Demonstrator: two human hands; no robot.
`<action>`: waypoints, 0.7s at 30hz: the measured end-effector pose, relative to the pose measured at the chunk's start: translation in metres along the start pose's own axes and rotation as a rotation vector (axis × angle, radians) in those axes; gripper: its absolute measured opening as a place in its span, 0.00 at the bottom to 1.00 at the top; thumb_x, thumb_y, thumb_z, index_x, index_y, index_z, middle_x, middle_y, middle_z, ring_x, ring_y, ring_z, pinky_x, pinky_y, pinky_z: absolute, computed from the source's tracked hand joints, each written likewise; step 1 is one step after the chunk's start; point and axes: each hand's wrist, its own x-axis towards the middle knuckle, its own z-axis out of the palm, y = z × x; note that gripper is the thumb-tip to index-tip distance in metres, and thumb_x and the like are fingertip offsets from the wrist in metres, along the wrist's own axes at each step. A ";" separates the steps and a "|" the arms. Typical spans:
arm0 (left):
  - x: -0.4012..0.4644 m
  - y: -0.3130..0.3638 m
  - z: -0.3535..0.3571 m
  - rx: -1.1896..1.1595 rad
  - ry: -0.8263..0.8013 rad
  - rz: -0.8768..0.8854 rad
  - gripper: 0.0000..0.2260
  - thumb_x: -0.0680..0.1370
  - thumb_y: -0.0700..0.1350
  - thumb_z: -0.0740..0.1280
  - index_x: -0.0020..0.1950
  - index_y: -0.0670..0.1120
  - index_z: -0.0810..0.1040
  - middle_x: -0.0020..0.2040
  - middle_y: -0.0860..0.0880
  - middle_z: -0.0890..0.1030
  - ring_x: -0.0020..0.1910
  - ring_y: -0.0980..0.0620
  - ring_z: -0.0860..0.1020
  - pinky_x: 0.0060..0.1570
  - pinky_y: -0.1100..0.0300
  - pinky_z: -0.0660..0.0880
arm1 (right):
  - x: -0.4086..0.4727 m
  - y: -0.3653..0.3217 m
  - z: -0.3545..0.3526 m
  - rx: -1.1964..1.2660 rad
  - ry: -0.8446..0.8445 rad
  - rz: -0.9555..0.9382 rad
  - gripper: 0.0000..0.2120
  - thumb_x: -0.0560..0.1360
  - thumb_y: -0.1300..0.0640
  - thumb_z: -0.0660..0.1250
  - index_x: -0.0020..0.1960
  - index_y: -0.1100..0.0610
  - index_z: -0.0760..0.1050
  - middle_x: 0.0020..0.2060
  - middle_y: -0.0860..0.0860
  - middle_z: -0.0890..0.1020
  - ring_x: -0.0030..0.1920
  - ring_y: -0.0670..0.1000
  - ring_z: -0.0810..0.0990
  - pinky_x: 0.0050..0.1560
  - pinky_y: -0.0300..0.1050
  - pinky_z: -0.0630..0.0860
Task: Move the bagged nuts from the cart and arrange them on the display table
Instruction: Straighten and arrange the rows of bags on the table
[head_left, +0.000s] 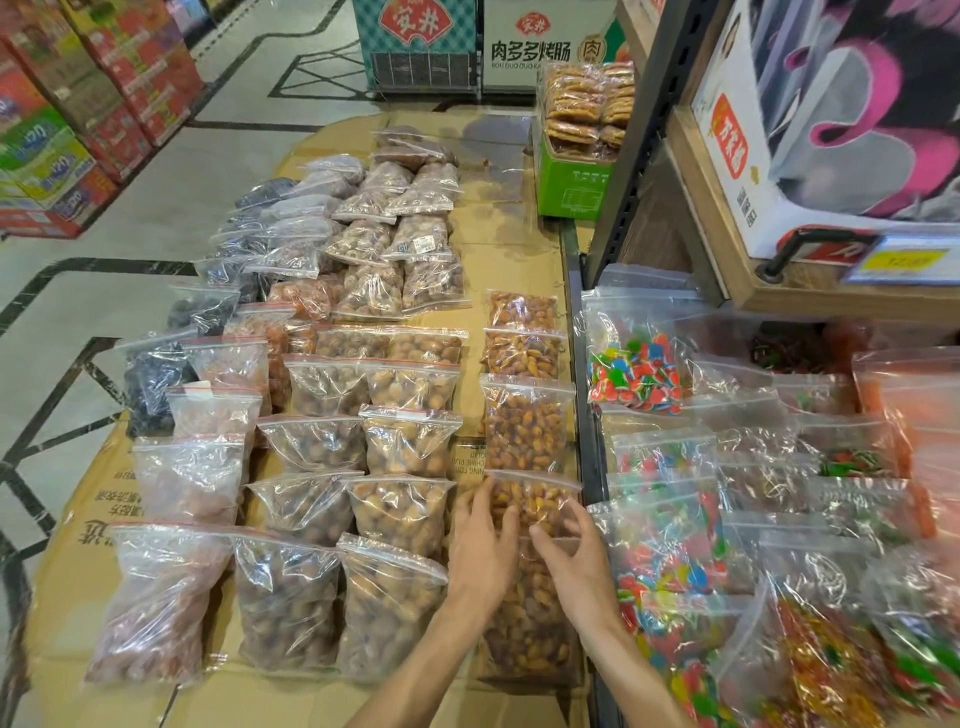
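While most bags lie ranked on the bench (511, 249), one bag of nuts (535, 501) is being set in the right-hand column, touched by left hand (480, 545) and right hand (571, 564), grip loose; no cart is visible.

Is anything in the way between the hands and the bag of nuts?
No. Both the left hand and the right hand already touch the nut bag, which lies on the cardboard-covered table.
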 end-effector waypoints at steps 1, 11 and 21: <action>0.000 0.001 -0.002 -0.025 0.015 0.014 0.25 0.87 0.53 0.59 0.84 0.51 0.60 0.82 0.45 0.61 0.80 0.45 0.65 0.78 0.47 0.65 | -0.002 -0.002 0.001 0.005 -0.006 -0.036 0.34 0.80 0.50 0.74 0.81 0.41 0.62 0.74 0.50 0.73 0.69 0.52 0.77 0.71 0.59 0.76; -0.001 -0.002 -0.006 -0.072 -0.005 0.113 0.30 0.87 0.54 0.59 0.86 0.50 0.51 0.85 0.48 0.57 0.83 0.51 0.56 0.78 0.57 0.54 | -0.005 -0.015 0.001 -0.008 -0.048 -0.130 0.39 0.83 0.53 0.71 0.85 0.44 0.52 0.61 0.38 0.76 0.57 0.35 0.74 0.67 0.44 0.67; 0.002 0.002 -0.006 -0.123 -0.001 0.164 0.32 0.87 0.58 0.57 0.87 0.53 0.47 0.86 0.51 0.47 0.84 0.54 0.49 0.83 0.49 0.51 | -0.004 -0.011 0.003 0.028 -0.028 -0.118 0.40 0.83 0.54 0.70 0.85 0.40 0.50 0.71 0.42 0.72 0.70 0.45 0.73 0.70 0.45 0.70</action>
